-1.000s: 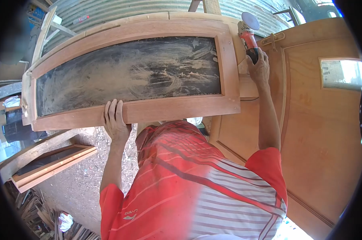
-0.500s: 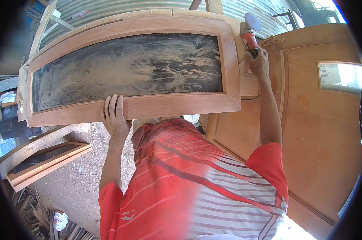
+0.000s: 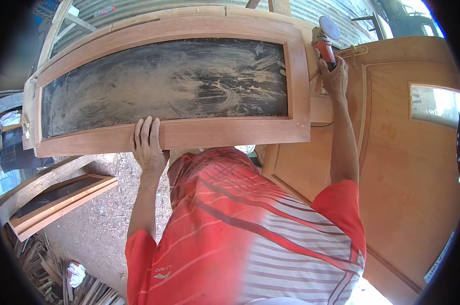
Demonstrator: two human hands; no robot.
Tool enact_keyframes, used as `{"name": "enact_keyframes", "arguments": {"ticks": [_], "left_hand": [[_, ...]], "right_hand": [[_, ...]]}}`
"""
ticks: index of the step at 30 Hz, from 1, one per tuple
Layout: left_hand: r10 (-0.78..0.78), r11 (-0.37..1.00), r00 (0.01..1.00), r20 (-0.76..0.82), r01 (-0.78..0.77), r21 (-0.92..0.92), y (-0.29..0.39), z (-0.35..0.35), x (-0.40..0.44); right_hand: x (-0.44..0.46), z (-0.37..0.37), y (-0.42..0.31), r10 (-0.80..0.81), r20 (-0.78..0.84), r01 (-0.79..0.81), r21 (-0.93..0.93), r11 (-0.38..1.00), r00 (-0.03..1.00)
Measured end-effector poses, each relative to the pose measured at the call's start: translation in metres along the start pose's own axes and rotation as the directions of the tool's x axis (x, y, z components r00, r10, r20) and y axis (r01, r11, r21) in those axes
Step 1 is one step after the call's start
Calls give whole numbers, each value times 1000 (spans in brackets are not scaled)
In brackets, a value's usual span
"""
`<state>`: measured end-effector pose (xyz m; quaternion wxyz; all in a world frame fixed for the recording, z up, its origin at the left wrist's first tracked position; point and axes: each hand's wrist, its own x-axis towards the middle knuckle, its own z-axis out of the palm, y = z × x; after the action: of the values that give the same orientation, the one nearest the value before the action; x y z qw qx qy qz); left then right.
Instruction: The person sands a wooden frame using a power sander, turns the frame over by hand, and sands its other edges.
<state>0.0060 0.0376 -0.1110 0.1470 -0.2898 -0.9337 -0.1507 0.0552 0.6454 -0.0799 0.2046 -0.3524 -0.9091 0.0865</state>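
In front of me lies a wooden frame (image 3: 230,133) with a dark panel (image 3: 164,86) set in it, the panel smeared with pale dust. My left hand (image 3: 147,142) grips the frame's near rail, its fingers laid over the top and the palm at the outer edge. My right hand (image 3: 335,76) is closed around the handle of a red and black angle grinder (image 3: 323,48), held up at the frame's far right corner. A round pale disc (image 3: 329,28) is on the grinder's head, facing up and away from the panel.
A large wooden door (image 3: 392,168) with a small pane stands along the right. A smaller framed panel (image 3: 62,203) lies low at the left, above a pile of wood scraps (image 3: 52,274). Corrugated sheeting (image 3: 189,9) is behind the bench.
The view has shifted a little, so the frame sits slightly farther right and higher. Both hands keep their holds, and the grinder has moved only slightly to the right.
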Motion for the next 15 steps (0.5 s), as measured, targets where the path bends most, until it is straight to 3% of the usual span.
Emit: {"name": "enact_keyframes", "arguments": {"ticks": [1, 4, 7, 10, 15], "left_hand": [[5, 1000, 1000, -3, -5, -3, 0, 0, 0], [8, 1000, 1000, -11, -8, -1, -2, 1, -1], [11, 1000, 1000, -9, -11, 5, -2, 1, 1], [10, 1000, 1000, -12, -10, 7, -1, 1, 1], [9, 1000, 1000, -15, -9, 7, 2, -2, 3]], "right_hand": [[1, 0, -3, 65, 111, -72, 60, 996, 992], [6, -3, -2, 33, 164, -10, -138, 990, 986], [9, 11, 9, -99, -22, 97, -66, 993, 995], [15, -5, -3, 68, 216, -35, -149, 988, 974], [27, 10, -4, 129, 258, -85, -175, 981, 958]]}}
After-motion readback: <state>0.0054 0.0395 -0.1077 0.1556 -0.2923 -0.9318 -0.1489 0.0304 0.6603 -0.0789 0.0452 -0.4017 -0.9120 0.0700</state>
